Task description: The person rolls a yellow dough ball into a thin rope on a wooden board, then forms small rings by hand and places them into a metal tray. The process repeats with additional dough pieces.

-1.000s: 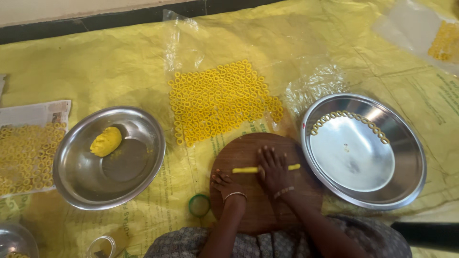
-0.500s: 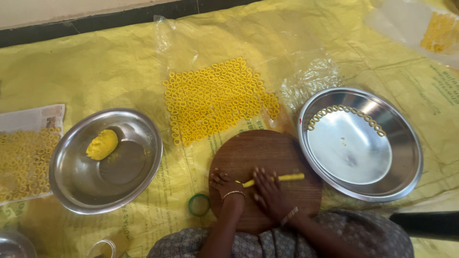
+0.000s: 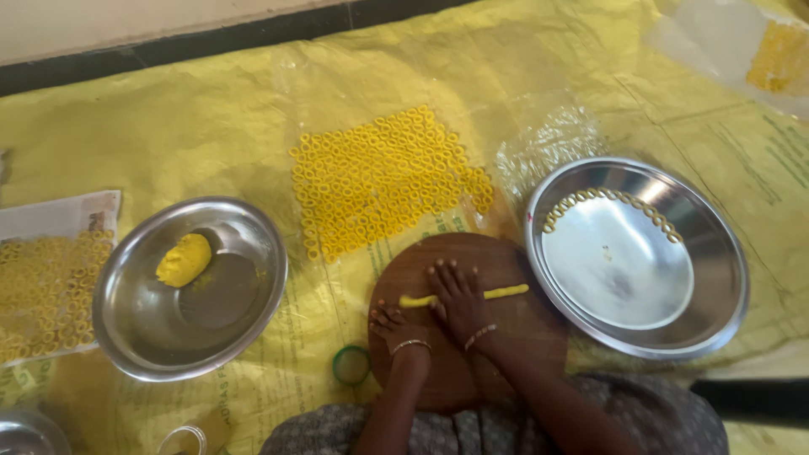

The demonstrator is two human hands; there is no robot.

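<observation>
Pressing flat and open on the yellow dough rope lying across the round wooden board, the right hand holds nothing, while the left hand, fingers curled, rests empty on the board's left edge, steadying it.

The right hand lies flat on a thin yellow dough rope across a round wooden board, the left hand resting beside it.

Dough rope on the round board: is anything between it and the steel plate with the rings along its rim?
Nothing visible. The dough rope lies under the right hand on the wooden board; its free end points at the steel plate alongside.
</observation>
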